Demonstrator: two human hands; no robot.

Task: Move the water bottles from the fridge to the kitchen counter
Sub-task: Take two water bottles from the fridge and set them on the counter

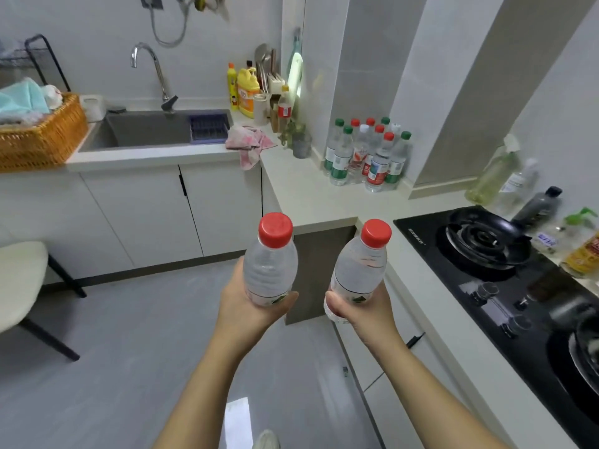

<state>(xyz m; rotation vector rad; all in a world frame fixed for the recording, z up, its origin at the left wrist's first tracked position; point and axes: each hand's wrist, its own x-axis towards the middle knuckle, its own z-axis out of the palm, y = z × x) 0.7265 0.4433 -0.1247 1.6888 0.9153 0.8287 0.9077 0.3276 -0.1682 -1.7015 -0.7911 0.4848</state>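
Far left, one brown basket (42,137) on the counter (301,189), then one sink (142,131) with one tap (152,66), then one pink cloth (248,144) hanging over the counter edge. In the middle, left hand (249,306) curled round the left bottle (270,267) from below, right hand (363,309) curled round the right bottle (358,270) the same way: two water bottles, both red-capped, up in the air over the floor, just in front of the counter edge. Farther back, a bunch of bottles (369,153), about ten, packed close in the counter corner: four green caps, four red, the rest hard to tell. Far right, one black stove (453,270) with two burners.
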